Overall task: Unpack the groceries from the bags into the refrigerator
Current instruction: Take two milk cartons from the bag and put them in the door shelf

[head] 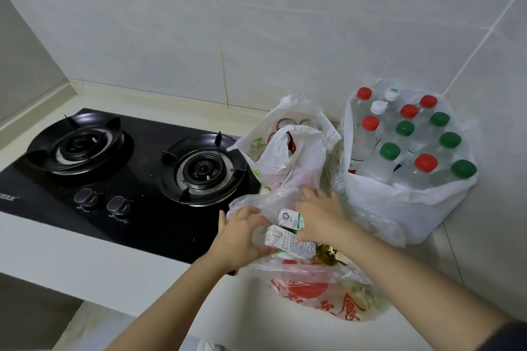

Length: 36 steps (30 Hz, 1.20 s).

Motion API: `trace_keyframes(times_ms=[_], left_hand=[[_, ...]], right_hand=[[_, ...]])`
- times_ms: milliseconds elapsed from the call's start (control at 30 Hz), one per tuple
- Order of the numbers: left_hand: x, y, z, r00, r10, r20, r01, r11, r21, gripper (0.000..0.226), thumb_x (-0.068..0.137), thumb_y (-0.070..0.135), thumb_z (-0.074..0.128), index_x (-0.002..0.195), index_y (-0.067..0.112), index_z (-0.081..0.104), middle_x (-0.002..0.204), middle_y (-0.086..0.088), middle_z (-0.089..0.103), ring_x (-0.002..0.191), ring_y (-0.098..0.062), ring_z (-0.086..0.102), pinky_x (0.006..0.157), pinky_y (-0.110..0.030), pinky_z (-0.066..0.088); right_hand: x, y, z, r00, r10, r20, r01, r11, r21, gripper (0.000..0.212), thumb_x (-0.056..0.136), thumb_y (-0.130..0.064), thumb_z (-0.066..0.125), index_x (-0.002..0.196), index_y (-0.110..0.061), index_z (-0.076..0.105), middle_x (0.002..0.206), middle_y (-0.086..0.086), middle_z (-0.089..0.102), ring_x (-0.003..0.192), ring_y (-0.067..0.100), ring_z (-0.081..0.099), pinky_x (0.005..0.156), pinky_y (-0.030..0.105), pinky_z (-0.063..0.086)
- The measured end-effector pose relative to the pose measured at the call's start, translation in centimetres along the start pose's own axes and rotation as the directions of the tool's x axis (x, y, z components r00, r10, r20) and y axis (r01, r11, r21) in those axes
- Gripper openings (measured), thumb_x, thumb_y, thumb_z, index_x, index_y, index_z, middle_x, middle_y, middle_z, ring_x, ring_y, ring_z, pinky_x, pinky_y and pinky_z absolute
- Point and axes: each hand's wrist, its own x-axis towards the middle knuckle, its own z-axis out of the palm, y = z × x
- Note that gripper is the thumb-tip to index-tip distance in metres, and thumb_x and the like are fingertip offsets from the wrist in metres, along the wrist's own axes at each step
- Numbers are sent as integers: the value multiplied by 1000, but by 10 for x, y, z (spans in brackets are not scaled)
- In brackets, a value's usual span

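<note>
Gripping milk carton [281, 241] in clear bag [313, 293] with left hand [242, 234] fingers. Pressing bag with right hand [322, 219] — fingers spread, released.

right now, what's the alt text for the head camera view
The left hand grips a carton inside a clear plastic bag on a counter, the right hand beside it. Behind stand a bag of cans and a bag of water bottles, beside a gas stove.
</note>
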Motion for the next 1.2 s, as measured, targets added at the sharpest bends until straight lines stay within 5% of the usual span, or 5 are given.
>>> trace_keyframes(times_ms=[200,367,667,833,1200], left_hand=[[-10,18,-26,996,78,-36,-70,979,191,46,80,53,67,122,40,54,131,13,38,133,-9,33,116,-61,-3],[-17,18,-17,998,63,-29,-56,978,202,50,83,52,63,130,42,48,129,13,38,130,-11,36,116,-61,0],[-24,34,9,957,-186,-224,238,944,231,91,69,87,42,137,26,35,134,13,41,134,-11,35,115,-60,6],[-27,48,16,885,-343,-315,414,889,197,93,69,92,34,121,17,46,124,6,45,126,-16,40,113,-63,9],[-34,46,8,940,-292,-174,324,925,198,77,81,76,42,131,17,46,121,7,54,121,-13,49,117,-58,3]], right_hand=[[-21,8,7,981,79,-175,3,906,423,49,74,-49,68,119,-33,58,161,-6,12,148,21,11,119,54,12],[-29,3,33,975,141,-172,-29,846,532,48,79,-50,68,124,-40,55,161,-9,12,150,23,3,119,58,5],[-29,0,28,982,100,-159,-41,940,338,55,81,-51,64,131,-35,49,162,-3,9,151,25,-2,118,60,0],[-27,-7,28,974,144,-175,-95,961,258,64,79,-51,63,137,-30,46,162,-1,7,150,26,-4,117,62,1],[-42,3,28,967,252,-27,-246,958,149,81,77,-63,62,143,-23,38,161,4,9,149,34,-4,115,66,4]])
